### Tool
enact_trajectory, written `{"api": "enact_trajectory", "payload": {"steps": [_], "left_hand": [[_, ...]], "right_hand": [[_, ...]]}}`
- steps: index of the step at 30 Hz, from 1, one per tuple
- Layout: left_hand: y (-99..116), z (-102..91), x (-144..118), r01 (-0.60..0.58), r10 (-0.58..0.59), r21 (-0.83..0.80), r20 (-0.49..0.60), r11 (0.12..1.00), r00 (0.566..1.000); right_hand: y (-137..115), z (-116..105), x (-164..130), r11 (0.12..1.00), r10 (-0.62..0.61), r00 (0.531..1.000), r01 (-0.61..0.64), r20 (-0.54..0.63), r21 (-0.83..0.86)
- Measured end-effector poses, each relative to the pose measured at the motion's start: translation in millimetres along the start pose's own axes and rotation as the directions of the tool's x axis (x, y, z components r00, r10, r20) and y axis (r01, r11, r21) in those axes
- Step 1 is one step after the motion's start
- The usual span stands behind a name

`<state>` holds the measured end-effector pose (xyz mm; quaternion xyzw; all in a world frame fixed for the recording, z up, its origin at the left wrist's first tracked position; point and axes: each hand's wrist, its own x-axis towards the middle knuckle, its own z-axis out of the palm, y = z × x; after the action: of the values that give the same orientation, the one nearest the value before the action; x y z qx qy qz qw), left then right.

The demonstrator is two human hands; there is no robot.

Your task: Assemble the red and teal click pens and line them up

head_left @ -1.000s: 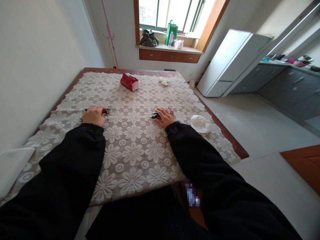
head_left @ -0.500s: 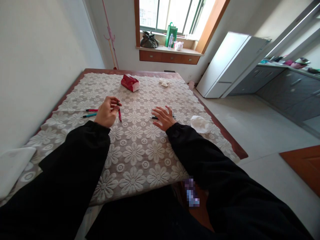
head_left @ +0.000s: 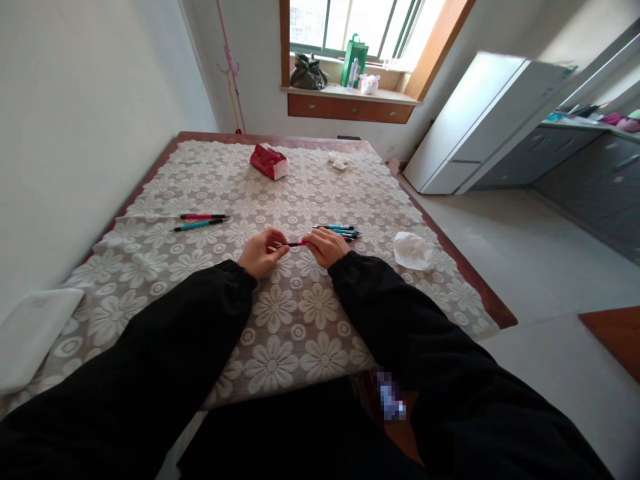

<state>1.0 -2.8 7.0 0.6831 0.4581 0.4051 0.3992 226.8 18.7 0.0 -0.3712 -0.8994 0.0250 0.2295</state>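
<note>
A red and black pen (head_left: 297, 244) spans the gap between my two hands, low over the table. My left hand (head_left: 263, 253) pinches its black end between thumb and fingers. The red end is gripped by my right hand (head_left: 327, 247), whose fingers hide part of it. Just behind my right hand lies a small bunch of teal and black pens (head_left: 340, 229), partly covered by the fingers. Off to the left, a red pen with black ends (head_left: 203, 217) and a teal pen (head_left: 200, 225) rest side by side on the cloth.
A flower-patterned lace cloth (head_left: 273, 363) covers the table. Toward the back are a red tissue pack (head_left: 269, 163) and a crumpled white scrap (head_left: 338, 162). Right of my hand sits a crumpled tissue (head_left: 413, 251); a white tray-like object (head_left: 37, 337) lies near left.
My left hand has carried the red and black pen rightward and nearer. My right hand, spread over the pens before, has closed on the pen's other end. The view has shifted slightly.
</note>
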Motion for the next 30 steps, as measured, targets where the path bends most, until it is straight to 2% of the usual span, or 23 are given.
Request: {"api": "enact_trajectory", "payload": {"steps": [4,9,18,26,30], "left_hand": [[-9,2.8,-4,-0.135,0.129,0.290,0.040,0.947,0.991],[-11,1.9,-7,-0.178,0.152,0.471,0.093,0.864,0.984],[-2,1.1,-10,-0.243,0.151,0.622,0.197,0.745,0.969],[1,2.3,-13,-0.228,0.126,0.676,0.197,0.700,0.972],[1,2.7,-13,-0.216,0.099,0.677,0.207,0.703,0.973]], "right_hand": [[1,4,-3,0.999,-0.027,0.999,0.028,0.033,-0.028],[1,6,-3,0.997,-0.028,0.991,0.036,0.134,-0.062],[-10,-3,-6,0.980,0.066,0.960,-0.011,0.273,-0.197],[-15,0,-6,0.976,0.061,0.967,-0.005,0.249,-0.220],[-21,-3,-5,0.965,0.063,0.954,0.017,0.292,-0.263]]}}
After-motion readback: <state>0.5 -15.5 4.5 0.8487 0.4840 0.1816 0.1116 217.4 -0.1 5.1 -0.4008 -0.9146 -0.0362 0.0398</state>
